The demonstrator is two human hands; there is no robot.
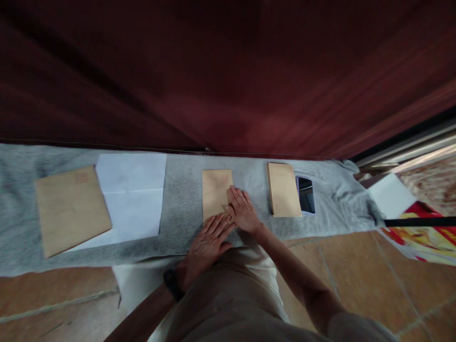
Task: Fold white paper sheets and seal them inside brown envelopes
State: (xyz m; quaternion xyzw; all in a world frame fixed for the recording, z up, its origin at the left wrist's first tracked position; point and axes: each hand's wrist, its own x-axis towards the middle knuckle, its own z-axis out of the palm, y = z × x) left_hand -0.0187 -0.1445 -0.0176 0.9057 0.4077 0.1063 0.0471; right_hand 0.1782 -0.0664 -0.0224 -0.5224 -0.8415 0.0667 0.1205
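A brown paper envelope [215,190] with faint red print near its top right lies flat on the grey cloth, straight in front of me. My left hand [210,237] rests on its lower edge, fingers stretched out flat. On its right side lies my right hand [243,209], also flat, its fingers extended and its thumb side close to the left fingertips. Both palms face down and hide the envelope's lower right part. Nothing is gripped in either hand.
Creased white paper [133,190] lies to the left, partly under brown envelopes [73,209]. A stack of smaller brown envelopes [285,190] sits at right, beside a phone [306,194]. Grey cloth [181,190] covers the narrow surface; a dark red panel [228,95] rises behind it.
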